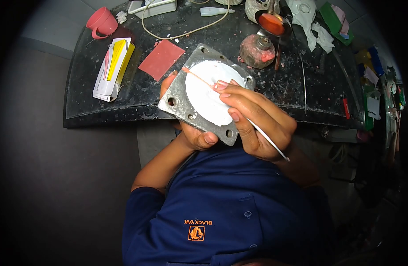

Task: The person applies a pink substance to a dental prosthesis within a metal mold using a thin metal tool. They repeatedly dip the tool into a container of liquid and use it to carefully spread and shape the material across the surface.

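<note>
My left hand (197, 136) grips a square grey metal plate (173, 102) from beneath, with the thumb at its near edge. The plate has holes at its corners and carries a round white plaster-like disc (208, 108). My right hand (261, 117) is over the disc, its fingers pinched round a slim white stick (271, 142) whose end juts out below the hand. From those fingertips a thin pinkish strip (197, 77) runs across the disc to the plate's far edge. Whether strip and stick are one piece is hidden by the fingers.
On the black bench (124, 110) lie a pink wax sheet (162, 60) and a yellow-white box (113, 70). A pink mug (102, 23) stands far left. Behind the plate are a pink-stained burner (257, 51), a pan of red material (271, 24) and a looped cord (186, 34).
</note>
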{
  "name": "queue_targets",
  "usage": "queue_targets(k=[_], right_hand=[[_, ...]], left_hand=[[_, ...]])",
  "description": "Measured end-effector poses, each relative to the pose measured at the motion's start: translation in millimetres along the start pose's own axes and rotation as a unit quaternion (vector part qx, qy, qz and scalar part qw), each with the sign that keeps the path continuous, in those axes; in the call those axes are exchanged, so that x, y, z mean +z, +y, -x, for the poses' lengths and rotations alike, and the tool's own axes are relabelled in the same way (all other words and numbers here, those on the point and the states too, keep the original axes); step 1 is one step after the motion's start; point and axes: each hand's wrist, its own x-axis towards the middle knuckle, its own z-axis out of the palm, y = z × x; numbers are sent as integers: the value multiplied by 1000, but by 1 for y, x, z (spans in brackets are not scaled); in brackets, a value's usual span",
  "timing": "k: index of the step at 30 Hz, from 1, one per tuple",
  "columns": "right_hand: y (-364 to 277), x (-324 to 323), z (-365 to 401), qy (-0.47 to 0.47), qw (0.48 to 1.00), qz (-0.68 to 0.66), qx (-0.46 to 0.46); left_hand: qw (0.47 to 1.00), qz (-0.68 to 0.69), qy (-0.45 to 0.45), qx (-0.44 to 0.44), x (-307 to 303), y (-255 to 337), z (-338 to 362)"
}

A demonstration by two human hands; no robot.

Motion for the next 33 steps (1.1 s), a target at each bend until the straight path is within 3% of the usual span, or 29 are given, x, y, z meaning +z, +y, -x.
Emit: queue_targets(k=[33], right_hand=[[2,-11,0,-24,997,-64,32]], left_hand=[[995,85,-21,-56,3,16,-10]])
